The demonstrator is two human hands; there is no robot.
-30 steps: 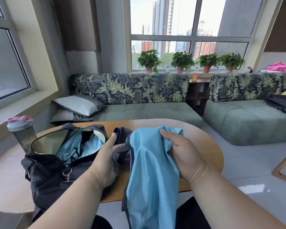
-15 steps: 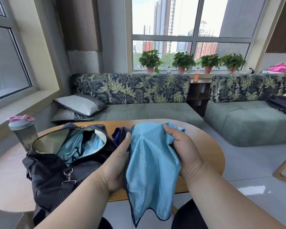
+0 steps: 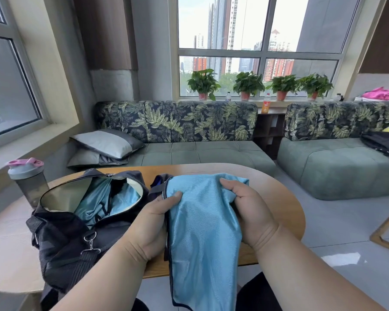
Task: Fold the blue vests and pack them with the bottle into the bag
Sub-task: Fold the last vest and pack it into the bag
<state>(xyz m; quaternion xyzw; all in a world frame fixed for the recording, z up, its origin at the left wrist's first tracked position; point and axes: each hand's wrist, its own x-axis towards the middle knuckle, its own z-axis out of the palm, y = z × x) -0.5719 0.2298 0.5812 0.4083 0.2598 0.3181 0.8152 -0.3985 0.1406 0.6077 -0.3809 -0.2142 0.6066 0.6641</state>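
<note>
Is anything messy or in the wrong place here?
Nothing is spilled or broken. The blue vest already in the bag looks bunched rather than flat, and the bottle stands upright on the table, not packed yet.

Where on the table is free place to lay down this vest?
Bare wood lies beyond the blue vest toward the table's far edge, and past the right hand. The left side is crowded by the bag and bottle.
</note>
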